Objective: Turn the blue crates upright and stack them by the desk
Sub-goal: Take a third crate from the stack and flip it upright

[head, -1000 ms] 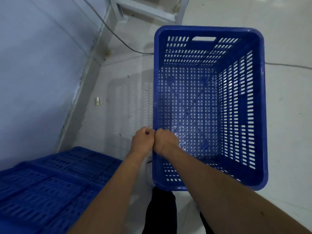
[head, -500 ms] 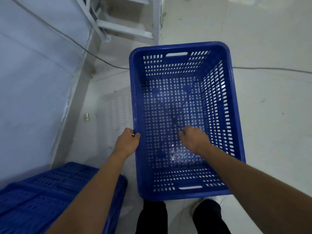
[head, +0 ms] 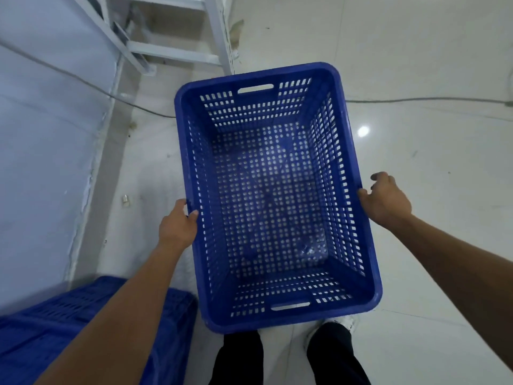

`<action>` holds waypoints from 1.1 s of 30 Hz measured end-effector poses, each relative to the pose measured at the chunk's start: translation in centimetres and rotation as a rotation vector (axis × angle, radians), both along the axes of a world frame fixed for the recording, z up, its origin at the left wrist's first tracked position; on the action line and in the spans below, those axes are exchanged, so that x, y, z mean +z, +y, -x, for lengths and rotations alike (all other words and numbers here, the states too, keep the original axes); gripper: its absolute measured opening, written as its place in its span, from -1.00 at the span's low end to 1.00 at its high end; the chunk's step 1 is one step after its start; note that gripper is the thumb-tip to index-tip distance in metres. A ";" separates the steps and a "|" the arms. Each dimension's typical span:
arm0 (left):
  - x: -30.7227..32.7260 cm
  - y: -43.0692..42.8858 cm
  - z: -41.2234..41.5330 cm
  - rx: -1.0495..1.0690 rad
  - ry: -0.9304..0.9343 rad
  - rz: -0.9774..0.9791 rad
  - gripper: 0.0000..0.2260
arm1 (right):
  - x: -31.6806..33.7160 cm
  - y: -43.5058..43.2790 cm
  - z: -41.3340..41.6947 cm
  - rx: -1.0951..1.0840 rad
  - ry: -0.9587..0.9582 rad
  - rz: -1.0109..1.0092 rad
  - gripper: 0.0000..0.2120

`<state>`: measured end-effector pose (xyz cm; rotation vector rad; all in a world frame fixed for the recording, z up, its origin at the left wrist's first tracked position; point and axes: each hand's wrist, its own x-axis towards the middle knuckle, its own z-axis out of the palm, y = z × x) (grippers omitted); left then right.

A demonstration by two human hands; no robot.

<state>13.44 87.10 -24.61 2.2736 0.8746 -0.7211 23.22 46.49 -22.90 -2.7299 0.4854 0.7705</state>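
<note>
An upright blue crate (head: 344, 168), open side up and empty, stands on the white floor in front of my feet. My left hand (head: 177, 226) grips its left long rim, thumb over the edge. At the right long rim, my right hand (head: 385, 201) has its thumb touching the outer edge while the fingers stay loosely curled and apart. A second blue crate (head: 55, 332) lies bottom up at the lower left, partly hidden by my left forearm.
White metal desk legs (head: 216, 31) stand beyond the crate's far end. A pale wall (head: 41, 134) runs along the left. A grey cable (head: 416, 100) crosses the floor behind the crate. A small object (head: 125, 200) lies near the wall.
My hands have spread from together at the crate's near left corner to opposite long rims. The right hand crossed over the inside to the right rim. The crate has turned slightly.
</note>
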 end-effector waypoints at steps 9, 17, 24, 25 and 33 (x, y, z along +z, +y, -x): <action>-2.6 0.2 0.7 -0.037 -0.079 -0.135 -0.62 | -4.8 0.6 0.3 -0.029 0.016 -0.034 -0.61; -1.4 -0.4 -0.8 -0.036 -0.040 -0.165 -0.70 | -4.5 1.2 -0.1 -0.039 0.032 0.040 -0.65; -0.1 -1.2 -2.3 -0.009 0.052 -0.098 -0.68 | -4.1 1.2 -0.6 -0.002 0.084 0.036 -0.62; 0.0 -1.4 -2.2 -0.012 0.050 -0.108 -0.68 | -4.1 1.1 -0.6 0.009 0.087 0.046 -0.61; 1.3 -3.6 -1.5 -0.006 0.028 -0.108 -0.69 | -1.9 -1.3 0.4 0.055 0.014 0.081 -0.60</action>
